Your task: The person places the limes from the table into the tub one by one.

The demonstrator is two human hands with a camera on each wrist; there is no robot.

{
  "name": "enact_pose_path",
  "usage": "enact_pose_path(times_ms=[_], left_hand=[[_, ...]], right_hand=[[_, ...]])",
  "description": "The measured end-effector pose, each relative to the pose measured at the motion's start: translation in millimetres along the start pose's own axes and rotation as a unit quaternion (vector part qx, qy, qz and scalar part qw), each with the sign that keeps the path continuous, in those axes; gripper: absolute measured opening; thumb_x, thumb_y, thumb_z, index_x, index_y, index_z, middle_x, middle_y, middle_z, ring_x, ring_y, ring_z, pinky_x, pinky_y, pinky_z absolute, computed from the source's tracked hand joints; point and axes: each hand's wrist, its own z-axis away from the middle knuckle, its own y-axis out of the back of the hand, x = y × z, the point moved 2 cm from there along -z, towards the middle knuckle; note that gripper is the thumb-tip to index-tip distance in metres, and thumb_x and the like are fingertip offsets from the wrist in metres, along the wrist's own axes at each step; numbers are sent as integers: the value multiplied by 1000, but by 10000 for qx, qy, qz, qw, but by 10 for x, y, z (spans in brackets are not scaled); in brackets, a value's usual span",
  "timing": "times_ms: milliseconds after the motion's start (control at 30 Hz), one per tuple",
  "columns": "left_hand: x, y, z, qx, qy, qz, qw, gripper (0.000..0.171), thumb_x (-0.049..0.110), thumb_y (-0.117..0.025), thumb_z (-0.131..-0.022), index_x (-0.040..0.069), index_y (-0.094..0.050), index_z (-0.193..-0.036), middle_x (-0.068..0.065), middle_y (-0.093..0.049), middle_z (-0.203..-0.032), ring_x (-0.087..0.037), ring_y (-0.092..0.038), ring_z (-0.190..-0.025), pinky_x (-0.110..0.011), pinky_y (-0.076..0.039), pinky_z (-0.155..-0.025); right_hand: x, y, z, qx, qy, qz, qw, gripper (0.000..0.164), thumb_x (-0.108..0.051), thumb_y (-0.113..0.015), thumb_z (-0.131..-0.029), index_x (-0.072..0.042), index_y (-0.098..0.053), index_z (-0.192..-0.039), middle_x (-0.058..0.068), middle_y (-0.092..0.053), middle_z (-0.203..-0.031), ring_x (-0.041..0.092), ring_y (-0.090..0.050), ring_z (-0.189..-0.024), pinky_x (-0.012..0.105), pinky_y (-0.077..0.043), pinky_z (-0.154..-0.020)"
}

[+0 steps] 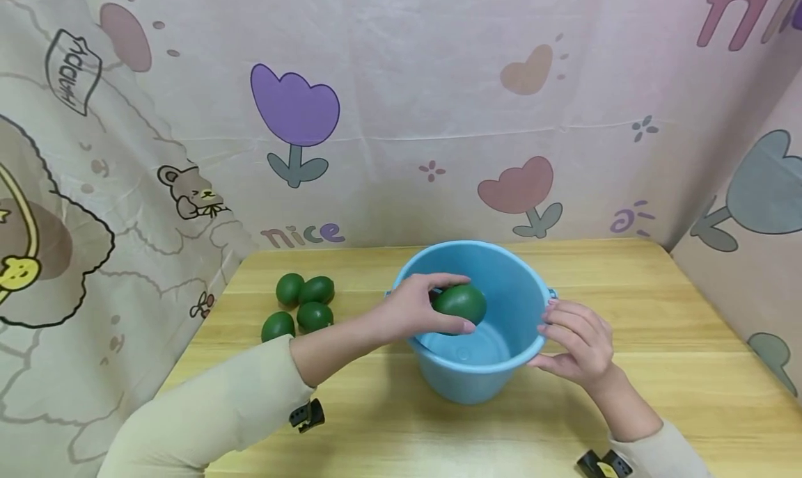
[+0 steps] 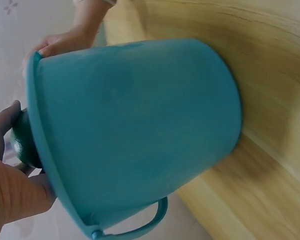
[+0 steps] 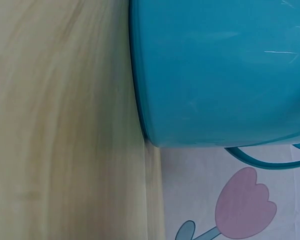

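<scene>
Two-handed grip, converging reach.
We record the cream-sleeved left arm [image 1: 219,401] slanting inward, bare left hand [image 1: 410,309] gripping; cream-sleeved right arm [image 1: 659,453] likewise, bare right hand [image 1: 579,342] pinching, thumb [image 1: 554,364] below fingers [image 1: 570,319].

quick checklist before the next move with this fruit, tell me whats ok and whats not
1. Left hand holding the green fruit: ok, fingers on either side of it.
2. Fruit positioned at the opening of the blue bucket: ok.
3. Bucket steadied: ok, the right hand grips its rim.
4. Bucket upright on the table: ok.
5. Handle out of the opening: ok, it hangs outside.
6. Left sleeve clear of the nearest loose fruit: cannot tell, they overlap in the head view.
</scene>
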Motion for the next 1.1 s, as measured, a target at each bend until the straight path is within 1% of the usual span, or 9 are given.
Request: enact_pose_path(times_ms=[133, 233, 333, 467, 600, 833, 900, 1000, 1100], left_hand=[[-2, -87, -26, -163, -62, -142, 9997, 67, 31, -80, -75, 19, -53, -135, 0, -59, -121, -16, -53, -100, -26, -51, -73], [9, -126, -34, -266, -137, -198, 9994, 68, 31, -80, -75, 17, -53, -136, 0, -58, -122, -16, -53, -102, -25, -52, -72], [22, -125, -35, -294, -264, -350, 9986, 70, 30, -81, -74, 15, -52, -136, -1, -59, -127, -18, -56, -110, -26, -52, -79], [35, -64, -28, -151, -297, -423, 9985, 71, 28, -83, -72, 16, -53, -135, -2, -59, -131, -20, -57, -117, -31, -52, -88], [27, 6, -20, -9, -184, -240, 9995, 70, 29, -83, -72, 19, -53, -135, 0, -60, -129, -20, -59, -115, -32, -54, -85], [39, 109, 0, 188, -164, 287, 9993, 67, 27, -82, -73, 19, -54, -134, -2, -60, -129, -22, -60, -114, -33, -55, -84], [33, 143, 5, 244, -161, 345, 9990, 67, 26, -82, -73, 19, -54, -134, -3, -59, -129, -22, -60, -113, -34, -55, -84], [31, 209, 20, 302, -145, 306, 9990, 67, 27, -82, -74, 20, -54, -134, -3, -59, -130, -21, -60, -113, -36, -55, -84], [63, 280, 40, 341, -175, 262, 9989, 67, 27, -81, -74, 21, -53, -135, -2, -59, -130, -22, -60, -114, -38, -54, -86]], right_hand=[[-5, 4, 2, -32, -12, 11, 10000, 49, -46, -70, -81, -1, -57, -65, 12, -58, -62, 24, -58, -64, 28, -54, -85], [-8, 5, -3, -54, -32, 18, 10000, 49, -46, -70, -81, -1, -57, -65, 12, -58, -62, 24, -58, -64, 28, -53, -86], [-8, 0, -6, -41, -29, 19, 10000, 49, -45, -70, -81, -1, -57, -66, 12, -58, -63, 24, -58, -65, 28, -53, -85], [-8, -8, -3, -8, -23, 12, 10000, 48, -45, -70, -81, -1, -57, -66, 13, -58, -63, 24, -59, -65, 29, -54, -84], [-10, -11, -2, -3, -29, 3, 10000, 49, -44, -70, -81, -1, -57, -65, 13, -58, -62, 24, -58, -64, 28, -54, -84], [1, -12, -15, -1, -53, 22, 10000, 49, -45, -70, -81, 0, -57, -66, 13, -58, -63, 24, -58, -64, 28, -54, -84], [-1, -9, -10, -1, -57, 28, 10000, 49, -45, -70, -81, 0, -56, -65, 13, -58, -63, 24, -58, -64, 28, -54, -84], [0, -12, 4, 11, -59, 11, 10000, 49, -44, -70, -81, 0, -57, -65, 13, -58, -63, 24, -58, -64, 28, -54, -84], [6, -12, 18, 8, -61, -13, 10000, 49, -44, -70, -81, 0, -57, -66, 13, -58, -63, 24, -58, -64, 29, -54, -83]])
